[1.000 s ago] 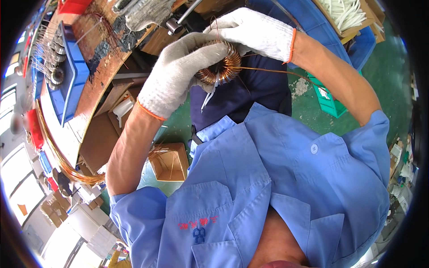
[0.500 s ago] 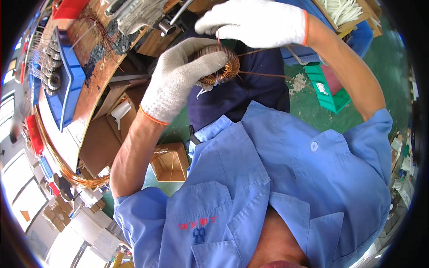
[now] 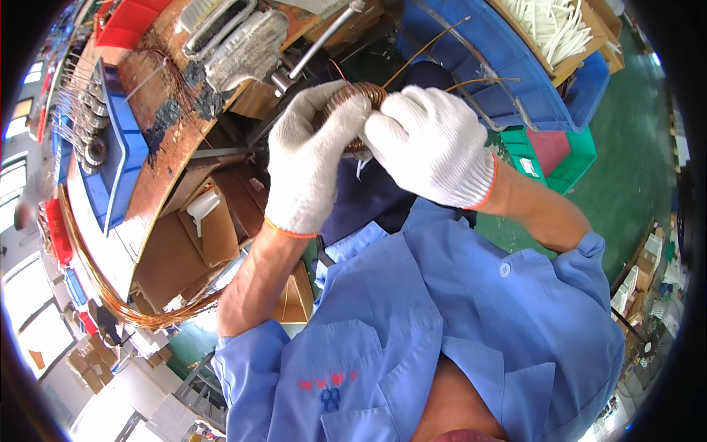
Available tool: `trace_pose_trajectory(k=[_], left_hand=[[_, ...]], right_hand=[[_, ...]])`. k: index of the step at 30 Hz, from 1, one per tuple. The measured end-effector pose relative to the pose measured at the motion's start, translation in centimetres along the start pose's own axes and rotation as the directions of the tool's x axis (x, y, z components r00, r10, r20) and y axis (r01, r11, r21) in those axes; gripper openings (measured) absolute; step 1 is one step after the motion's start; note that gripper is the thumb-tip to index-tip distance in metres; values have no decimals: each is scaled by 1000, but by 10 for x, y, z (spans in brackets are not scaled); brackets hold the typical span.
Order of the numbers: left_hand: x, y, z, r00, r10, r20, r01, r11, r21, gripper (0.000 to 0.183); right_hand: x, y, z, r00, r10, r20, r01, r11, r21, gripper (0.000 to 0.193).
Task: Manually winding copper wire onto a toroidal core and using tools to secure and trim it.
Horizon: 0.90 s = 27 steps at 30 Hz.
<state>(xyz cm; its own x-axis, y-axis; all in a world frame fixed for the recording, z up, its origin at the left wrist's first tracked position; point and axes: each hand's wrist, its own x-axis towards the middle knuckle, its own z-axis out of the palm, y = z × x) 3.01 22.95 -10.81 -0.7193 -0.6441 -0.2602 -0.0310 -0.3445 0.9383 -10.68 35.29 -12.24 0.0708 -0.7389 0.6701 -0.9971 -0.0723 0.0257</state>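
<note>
A ring-shaped copper wire coil (image 3: 362,91) is held above my lap. My white-gloved left hand (image 3: 309,151) is closed around its left side, thumb across the front. My right hand (image 3: 434,147), also in a white glove, presses its curled fingers against the coil's right side; what they pinch there is hidden. One long copper wire (image 3: 426,48) rises to the upper right from the coil. Another copper wire (image 3: 486,79) comes out from behind my right hand. A short thin reddish wire stands up beside my left fingers.
On the workbench (image 3: 177,140) at left, a blue tray (image 3: 121,158) holds several wound rings. A metal rod (image 3: 324,40) juts from the bench edge. Right of it stand a blue bin (image 3: 508,88), a box of white strips (image 3: 549,33) and a green crate (image 3: 582,155).
My right hand has come down from above the coil to its right side, and its fingers have curled. The coil's long wires now point more upward. The view has shifted slightly.
</note>
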Motion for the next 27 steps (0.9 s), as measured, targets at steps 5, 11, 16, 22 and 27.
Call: trace_pose_trajectory(k=[5, 11, 16, 22, 27], left_hand=[[-11, -7, 2, 976, 219, 2, -214, 954, 210, 45], [-13, -9, -2, 970, 244, -7, -234, 939, 251, 47], [-9, -23, -5, 919, 393, 26, -386, 889, 247, 56], [-15, -15, -6, 927, 359, 103, -372, 865, 337, 54], [-12, -13, -7, 949, 313, 32, -312, 919, 242, 46]], right_hand=[[-11, -14, -25, 996, 88, 2, -85, 962, 258, 26], [-8, -16, -7, 914, 405, 16, -280, 602, 748, 18], [-10, -20, 0, 785, 602, 142, -271, 128, 954, 1], [-14, -29, -8, 730, 650, 211, -292, 18, 956, 1], [-17, -42, -19, 730, 646, 224, -257, -44, 965, 4]])
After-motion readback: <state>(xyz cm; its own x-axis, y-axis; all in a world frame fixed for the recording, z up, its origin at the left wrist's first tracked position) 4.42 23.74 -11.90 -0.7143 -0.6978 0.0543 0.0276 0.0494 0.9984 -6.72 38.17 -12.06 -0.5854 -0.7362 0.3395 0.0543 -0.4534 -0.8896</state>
